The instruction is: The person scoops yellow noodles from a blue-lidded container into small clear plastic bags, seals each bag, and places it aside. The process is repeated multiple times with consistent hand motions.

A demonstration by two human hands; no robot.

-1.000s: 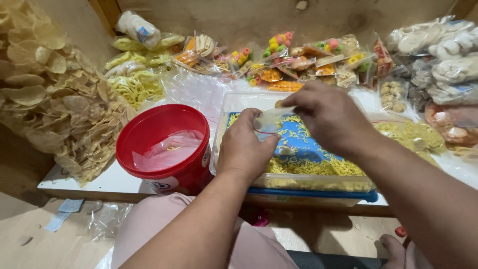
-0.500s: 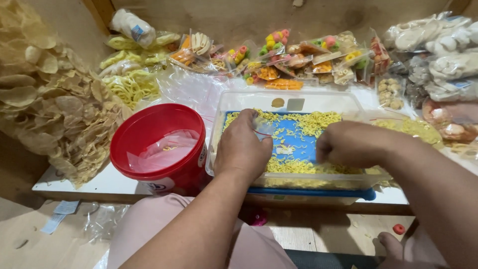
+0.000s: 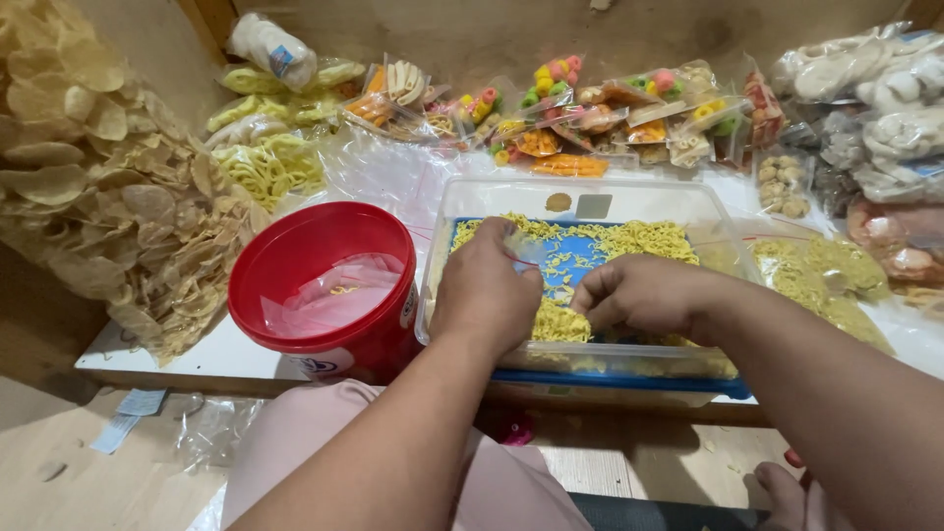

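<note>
While both hands work inside the clear plastic tub (image 3: 590,202), the left hand (image 3: 487,295) holds a small clear bag (image 3: 526,248), its fingers closed on the bag's edge, and the right hand (image 3: 639,295) lies curled over the yellow noodle snacks (image 3: 560,320), fingers bunched together as if pinching up a portion; whether it actually holds any I cannot tell. The snacks sit in the tub over a blue bottom, thick along the 12 o'clock wall and at the 6 o'clock edge, with bare blue showing in the middle, so a good share seems already gone. At 9 o'clock of the tub stands a red bucket (image 3: 295,256) lined with a pink bag, only a few yellow bits inside. Filled packets of yellow snacks (image 3: 826,280) lie at 3 o'clock, which suggests several portions are done. The bag in hand looks nearly empty, and plenty of loose snacks remain to pack.
</note>
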